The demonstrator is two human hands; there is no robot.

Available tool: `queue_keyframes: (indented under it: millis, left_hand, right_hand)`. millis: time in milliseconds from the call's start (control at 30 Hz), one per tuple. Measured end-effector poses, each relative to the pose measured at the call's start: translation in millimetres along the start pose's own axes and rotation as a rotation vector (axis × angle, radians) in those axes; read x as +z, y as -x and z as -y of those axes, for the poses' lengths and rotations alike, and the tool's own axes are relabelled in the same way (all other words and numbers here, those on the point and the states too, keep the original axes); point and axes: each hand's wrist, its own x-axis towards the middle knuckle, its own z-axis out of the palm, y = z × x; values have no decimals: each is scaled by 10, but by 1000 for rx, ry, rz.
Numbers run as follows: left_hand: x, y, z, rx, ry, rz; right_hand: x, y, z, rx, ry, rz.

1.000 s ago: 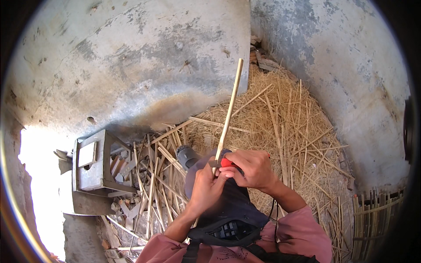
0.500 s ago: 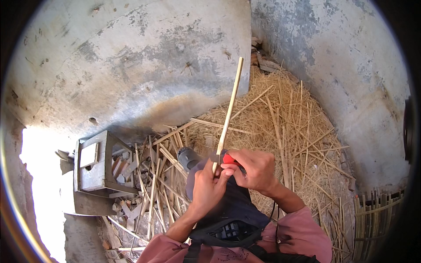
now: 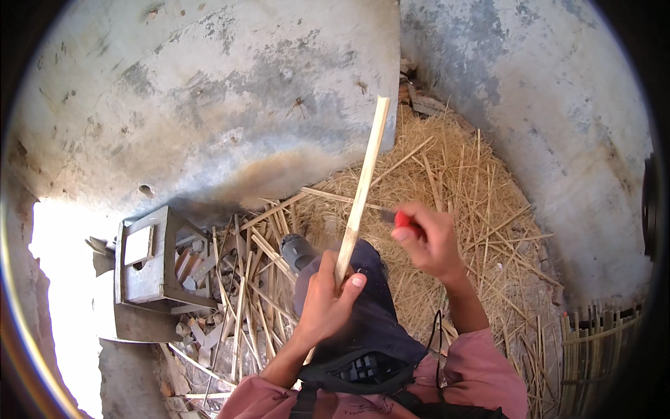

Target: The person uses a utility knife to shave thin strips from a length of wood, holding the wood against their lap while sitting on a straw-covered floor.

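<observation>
My left hand (image 3: 326, 302) is closed round the lower part of a pale bamboo strip (image 3: 363, 185). The strip rises steeply, leaning a little right, and a darker node ring crosses it above my fingers. To the right, my right hand (image 3: 434, 241) grips a knife (image 3: 402, 219) by its red handle. Its short dark blade points left toward the strip, with a gap between them. Part of the handle is hidden in my fingers.
Pale shavings and loose strips (image 3: 481, 202) cover the floor ahead and right. A wooden box frame (image 3: 150, 262) stands at the left beside scattered split sticks (image 3: 244, 314). Weathered walls (image 3: 279, 84) meet behind. A slatted bamboo piece (image 3: 600, 356) is at the lower right.
My right hand has moved right with the knife, taking the blade off the strip. The strip has turned to show a broader face, and my left hand has shifted slightly lower on it.
</observation>
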Motion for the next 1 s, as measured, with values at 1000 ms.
queue_keyframes:
  millis: [1000]
  left_hand:
    - [157,-95,122,83,192,-112]
  right_hand:
    - [369,302,91,-230,280,32]
